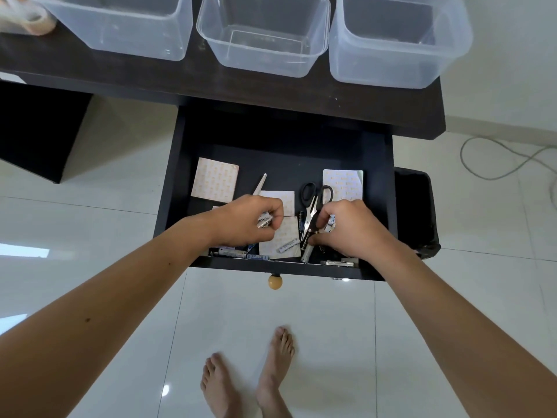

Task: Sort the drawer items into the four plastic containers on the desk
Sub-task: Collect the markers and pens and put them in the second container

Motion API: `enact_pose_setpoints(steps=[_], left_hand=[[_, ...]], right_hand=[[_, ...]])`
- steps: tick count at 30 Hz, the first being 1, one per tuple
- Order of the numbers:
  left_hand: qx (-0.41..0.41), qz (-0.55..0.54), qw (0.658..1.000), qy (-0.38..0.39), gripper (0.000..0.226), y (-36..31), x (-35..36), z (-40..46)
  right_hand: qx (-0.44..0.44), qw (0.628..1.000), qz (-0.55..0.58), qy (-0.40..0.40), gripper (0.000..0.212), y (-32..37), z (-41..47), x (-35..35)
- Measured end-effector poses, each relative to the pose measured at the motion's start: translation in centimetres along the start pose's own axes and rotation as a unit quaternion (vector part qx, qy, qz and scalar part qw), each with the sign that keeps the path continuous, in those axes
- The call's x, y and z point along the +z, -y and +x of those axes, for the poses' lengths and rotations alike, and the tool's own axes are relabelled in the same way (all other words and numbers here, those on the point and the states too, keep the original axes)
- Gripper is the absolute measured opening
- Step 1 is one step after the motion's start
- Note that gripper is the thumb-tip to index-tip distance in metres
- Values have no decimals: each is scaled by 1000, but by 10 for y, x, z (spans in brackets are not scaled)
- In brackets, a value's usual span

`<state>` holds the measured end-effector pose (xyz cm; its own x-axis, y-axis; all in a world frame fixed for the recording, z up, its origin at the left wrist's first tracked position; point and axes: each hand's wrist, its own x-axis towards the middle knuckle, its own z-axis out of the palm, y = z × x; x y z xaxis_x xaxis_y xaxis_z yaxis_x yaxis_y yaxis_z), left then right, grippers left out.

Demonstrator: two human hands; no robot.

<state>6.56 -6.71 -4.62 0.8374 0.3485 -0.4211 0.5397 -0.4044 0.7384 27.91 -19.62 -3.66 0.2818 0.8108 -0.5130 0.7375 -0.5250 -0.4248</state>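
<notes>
The dark drawer [177,182] is pulled open below the desk. Inside lie square paper pads [214,179], black-handled scissors [313,203], a silver pen [259,184] and several batteries [230,252] along the front edge. My left hand [244,220] is closed around batteries over the drawer's middle. My right hand [349,227] is closed around more batteries at the right, beside the scissor blades, its fingertips touching a silver battery [308,253]. Three clear plastic containers [262,34] stand on the desk [150,79]; a fourth shows only partly at the top left.
A black waste bin [417,206] stands on the floor right of the drawer. A grey cable [494,158] loops over the white tiles at the right. The drawer's round knob [275,282] juts toward me above my bare feet [250,378].
</notes>
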Motion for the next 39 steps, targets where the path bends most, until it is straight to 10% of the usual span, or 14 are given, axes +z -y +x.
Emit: enact_pose_setpoints(steps=[13,19,39], left_hand=[[-5,82,996,22,55,-5,16,16],[4,186,982,32,36,-7,20,19],[5,-54,995,-89,5,10,-2,-5]], right_hand=[[-42,994,102,8,22,0,-8,-5],[-53,992,112,-7,14,4,-9,-8],[-131,983,-64,113,24,-5,10,-1]])
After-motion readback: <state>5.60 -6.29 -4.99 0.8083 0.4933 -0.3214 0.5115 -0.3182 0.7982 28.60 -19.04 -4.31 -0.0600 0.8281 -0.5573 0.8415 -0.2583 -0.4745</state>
